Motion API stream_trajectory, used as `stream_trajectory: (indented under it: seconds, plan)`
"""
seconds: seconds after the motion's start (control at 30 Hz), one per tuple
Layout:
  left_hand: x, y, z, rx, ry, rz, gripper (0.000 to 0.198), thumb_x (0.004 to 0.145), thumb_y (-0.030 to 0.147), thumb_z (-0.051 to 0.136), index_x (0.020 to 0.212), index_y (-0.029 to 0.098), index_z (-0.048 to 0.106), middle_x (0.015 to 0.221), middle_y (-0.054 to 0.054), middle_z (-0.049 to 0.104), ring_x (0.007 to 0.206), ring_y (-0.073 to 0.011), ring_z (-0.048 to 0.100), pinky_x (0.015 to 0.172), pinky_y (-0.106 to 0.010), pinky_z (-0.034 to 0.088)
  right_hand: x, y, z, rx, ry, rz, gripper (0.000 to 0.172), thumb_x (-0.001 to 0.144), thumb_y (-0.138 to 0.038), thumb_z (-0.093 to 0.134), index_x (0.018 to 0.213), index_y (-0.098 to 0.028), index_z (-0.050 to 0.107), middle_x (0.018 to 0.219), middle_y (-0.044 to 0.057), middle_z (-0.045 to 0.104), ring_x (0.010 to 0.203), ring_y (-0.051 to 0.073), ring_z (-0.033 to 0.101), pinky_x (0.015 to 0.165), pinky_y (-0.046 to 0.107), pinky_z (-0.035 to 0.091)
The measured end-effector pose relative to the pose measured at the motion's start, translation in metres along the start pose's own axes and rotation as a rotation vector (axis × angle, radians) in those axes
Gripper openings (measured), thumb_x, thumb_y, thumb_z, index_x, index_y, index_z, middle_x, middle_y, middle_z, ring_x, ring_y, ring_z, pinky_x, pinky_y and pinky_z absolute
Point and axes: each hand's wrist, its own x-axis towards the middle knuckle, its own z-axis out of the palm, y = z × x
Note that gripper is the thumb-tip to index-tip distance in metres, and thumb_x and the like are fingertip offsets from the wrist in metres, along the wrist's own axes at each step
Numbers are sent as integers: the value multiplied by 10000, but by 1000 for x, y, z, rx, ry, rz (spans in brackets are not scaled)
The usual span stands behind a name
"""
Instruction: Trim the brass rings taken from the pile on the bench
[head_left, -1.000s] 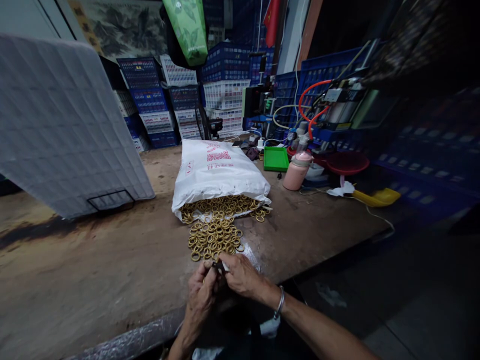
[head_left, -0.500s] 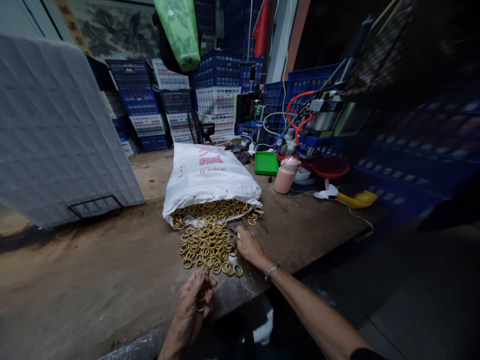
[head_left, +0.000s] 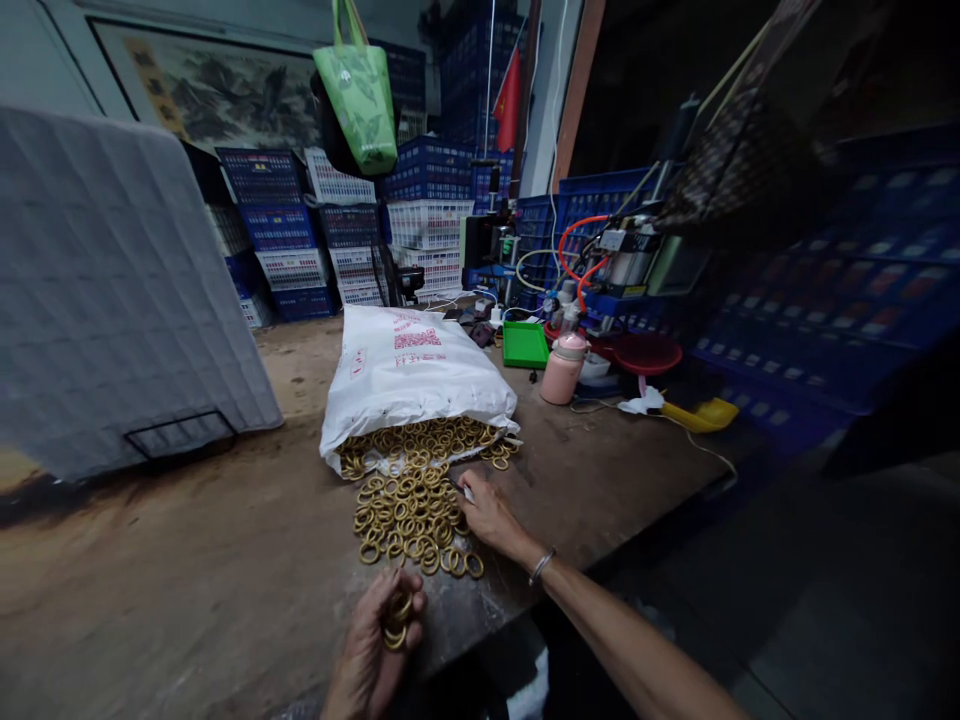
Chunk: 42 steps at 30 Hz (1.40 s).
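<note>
In the head view, a heap of brass-coloured rings (head_left: 409, 510) spreads over the tabletop from the open mouth of a white woven sack (head_left: 420, 375). My left hand (head_left: 367, 640) is near the table's front edge, fingers curled round several brass rings (head_left: 397, 618) that show in the palm. My right hand (head_left: 491, 518) rests at the heap's right side. Its fingers are closed on a thin dark-tipped tool (head_left: 456, 486) with a pale part at the fingers; its exact kind cannot be made out. A metal bangle (head_left: 541, 567) circles the right wrist.
A grey quilted panel (head_left: 135, 290) stands at the left. Right of the sack are a green tray (head_left: 525, 345), a pink bottle (head_left: 562, 372), a red dish (head_left: 646, 353) and a yellow scoop (head_left: 701, 415). Stacked crates (head_left: 277, 228) line the back.
The left hand has turned and loosened a little, so more rings show in its palm. The right hand's tool has shifted slightly left over the heap. The whole view has tilted upward.
</note>
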Motion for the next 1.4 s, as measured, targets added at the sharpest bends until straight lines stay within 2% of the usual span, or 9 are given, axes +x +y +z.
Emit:
stream_trajectory:
  seconds: [0.1, 0.27, 0.47, 0.63, 0.77, 0.93, 1.2, 1.3, 1.4]
  plan:
    - [2, -1, 6, 39, 8, 48, 207, 678, 301, 661, 734, 155, 526, 690, 7, 577, 566, -78, 534, 412, -151, 376, -16, -20, 0, 205, -8, -113, 99, 809, -234, 400, 790, -185, 483, 653, -37, 483, 599, 95, 428, 567, 193, 310]
    - [1, 1, 16, 96, -13, 141, 320, 649, 347, 678, 883, 182, 536, 646, 28, 558, 523, -83, 529, 366, -139, 334, -38, -47, 7, 415, -81, -212, 89, 815, -238, 406, 776, -192, 471, 659, -46, 458, 609, 90, 405, 573, 198, 315]
    - [1, -4, 5, 218, 20, 210, 265, 656, 381, 660, 750, 162, 543, 542, 64, 496, 404, -34, 422, 346, -122, 277, -44, -55, 19, 473, -196, -145, 58, 790, -226, 434, 778, -192, 479, 651, -48, 460, 612, 90, 410, 562, 194, 316]
    - [4, -7, -3, 498, 110, 315, 284, 694, 437, 596, 726, 161, 535, 473, 70, 469, 353, -37, 377, 331, -133, 287, -44, -55, 22, 549, -307, -49, 162, 811, -331, 426, 757, -186, 475, 615, -55, 472, 565, 79, 419, 523, 182, 312]
    - [1, -5, 1, 525, 95, 298, 283, 698, 440, 587, 691, 168, 512, 486, 68, 473, 361, -42, 386, 330, -138, 293, -45, -57, 20, 520, -299, -27, 190, 789, -363, 461, 728, -184, 481, 610, -55, 480, 563, 79, 411, 514, 182, 301]
    - [-5, -2, 7, 284, -2, 127, 274, 680, 411, 614, 758, 182, 485, 518, 76, 466, 365, -36, 372, 336, -137, 253, -46, -62, 18, 496, -264, -27, 146, 770, -326, 475, 717, -190, 487, 575, -65, 453, 558, 80, 391, 523, 185, 293]
    - [-7, -3, 7, 246, -17, 190, 275, 669, 408, 633, 714, 180, 485, 486, 88, 433, 344, -23, 327, 345, -145, 234, -44, -60, 21, 611, -311, 38, 164, 790, -276, 385, 742, -175, 505, 631, -36, 531, 592, 90, 474, 568, 192, 343]
    - [-5, -5, 4, 248, -5, 195, 267, 671, 409, 631, 732, 187, 498, 484, 90, 442, 342, -25, 333, 346, -147, 239, -46, -57, 20, 453, -259, -38, 198, 818, -263, 346, 751, -178, 512, 646, -19, 548, 605, 99, 492, 590, 200, 342]
    - [-2, -6, 1, 252, 10, 216, 269, 672, 413, 631, 736, 185, 502, 481, 92, 445, 339, -22, 332, 347, -145, 242, -50, -56, 18, 214, -246, -169, 136, 790, -202, 378, 764, -192, 511, 652, -16, 538, 608, 103, 477, 570, 195, 307]
